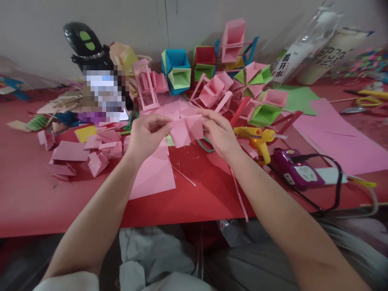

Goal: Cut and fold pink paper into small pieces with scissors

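Between my two hands, above the red tabletop, I hold up a folded piece of pink paper (181,132) with a crease down its middle. My left hand (148,133) pinches its left edge between thumb and fingers. At the right edge, my right hand (218,131) grips it the same way, fingertips partly behind the paper. Under my left wrist lies a flat pink sheet (153,173). A yellow glue gun (257,139) with a small orange light rests just right of my right hand.
Folded pink pieces (72,151) lie in a pile at the left. Behind stand a phone (106,95) on a black holder (86,44) and several folded-paper models (176,70). On the right are a purple power socket (298,167) with a black cable, pink sheets (345,137) and scissors (356,109).
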